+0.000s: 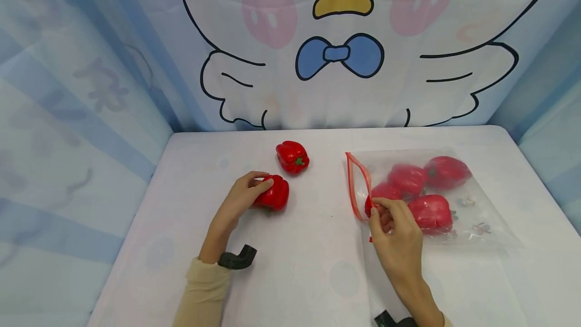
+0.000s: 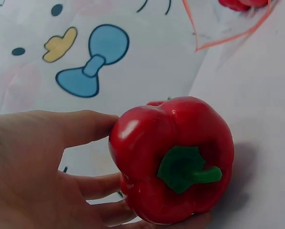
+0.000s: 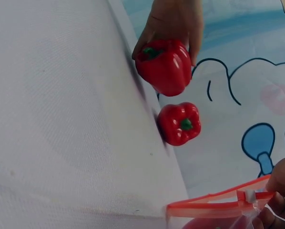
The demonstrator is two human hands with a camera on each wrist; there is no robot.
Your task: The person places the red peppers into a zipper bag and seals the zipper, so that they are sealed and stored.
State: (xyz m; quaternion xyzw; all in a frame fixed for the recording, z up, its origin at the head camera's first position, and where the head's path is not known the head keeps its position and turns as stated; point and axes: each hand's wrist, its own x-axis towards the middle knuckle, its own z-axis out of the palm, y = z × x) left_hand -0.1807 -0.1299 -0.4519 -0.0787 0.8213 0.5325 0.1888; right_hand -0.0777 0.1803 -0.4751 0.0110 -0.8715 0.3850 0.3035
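My left hand [image 1: 242,194] grips a red bell pepper [image 1: 276,195] with a green stem, left of the table's middle. In the left wrist view the thumb and fingers curve round this pepper [image 2: 176,157], its stem facing the camera. Just behind it lies a second red pepper [image 1: 292,157], untouched. On the right, my right hand [image 1: 396,226] pinches the orange-red zip edge [image 1: 358,185] of a clear plastic bag [image 1: 481,206]. Several red peppers [image 1: 431,213] lie inside the bag. Its mouth faces left and gapes a little; a white slider [image 3: 249,196] shows by the right fingers.
The white table [image 1: 317,276] ends at a back edge against a curtain [image 1: 281,100] with a cartoon figure. More blue-and-white curtain [image 1: 68,165] hangs at the left and right sides. Dark straps [image 1: 237,257] sit on both wrists.
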